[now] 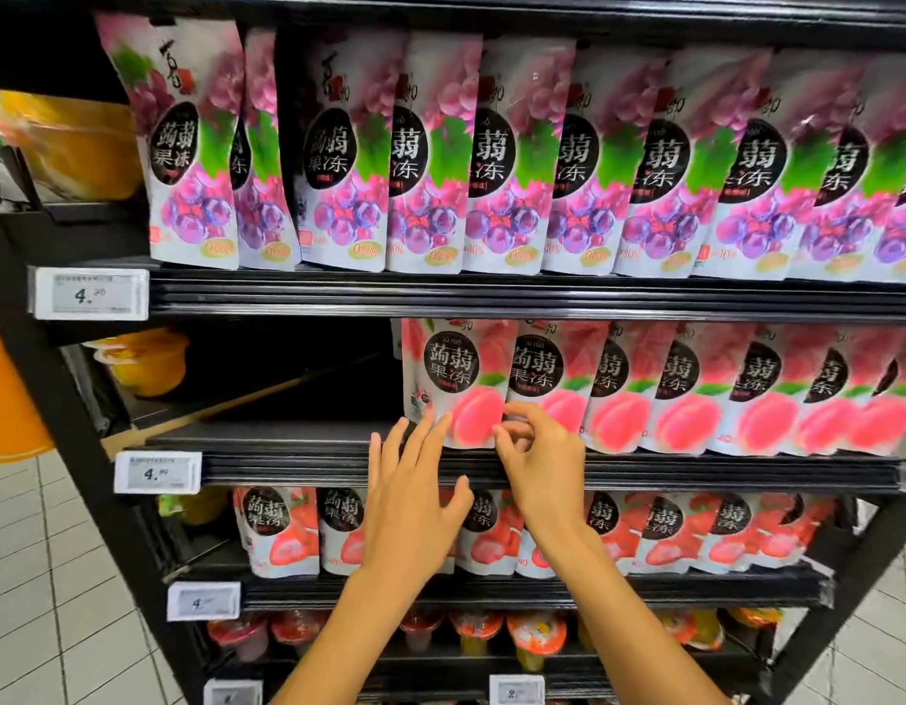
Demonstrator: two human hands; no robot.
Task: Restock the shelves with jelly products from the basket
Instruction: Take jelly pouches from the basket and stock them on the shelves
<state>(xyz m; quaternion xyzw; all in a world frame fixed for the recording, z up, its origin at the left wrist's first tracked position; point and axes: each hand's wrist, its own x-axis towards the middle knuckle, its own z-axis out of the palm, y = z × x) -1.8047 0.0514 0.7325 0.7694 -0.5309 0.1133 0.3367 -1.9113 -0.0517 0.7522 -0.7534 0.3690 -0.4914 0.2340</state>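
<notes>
Pink peach jelly pouch (453,384) stands leftmost on the middle shelf (298,468), left hand (410,501) open beside it, right hand (540,460) pinching its lower edge.

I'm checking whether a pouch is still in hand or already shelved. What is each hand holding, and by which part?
The right hand pinches the lower right edge of the leftmost peach jelly pouch. The left hand, fingers spread, only touches its bottom left corner.

Two bare arms come up from the bottom. The left hand (409,493) and the right hand (541,463) wear no gloves, rings or watch. No sleeves show. The arms are thin, the fingers are long, and the nails are short.
</notes>
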